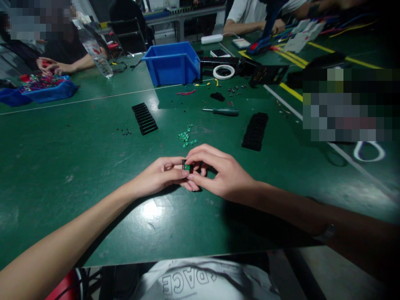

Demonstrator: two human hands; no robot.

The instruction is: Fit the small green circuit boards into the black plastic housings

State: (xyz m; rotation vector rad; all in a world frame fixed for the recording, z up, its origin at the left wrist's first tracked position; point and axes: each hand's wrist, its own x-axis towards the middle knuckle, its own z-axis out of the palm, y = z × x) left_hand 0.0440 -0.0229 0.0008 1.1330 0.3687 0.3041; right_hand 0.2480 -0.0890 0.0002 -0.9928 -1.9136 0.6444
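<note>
Just above the green tabletop, my left hand pinches a small black plastic piece with a green circuit board in it. The fingers of my right hand close on the same piece from the right, thumb and index at its edge. Beyond my hands lies a loose pile of small green circuit boards. To the left of the pile is a slotted row of black plastic parts. Another stack of black parts lies to the right. A screwdriver with a green handle rests farther back.
A blue bin stands at the back, with a white tape ring to its right. Tiny dark bits lie at left. A plastic bottle and a blue tray of wires are far left. Other people sit across the table.
</note>
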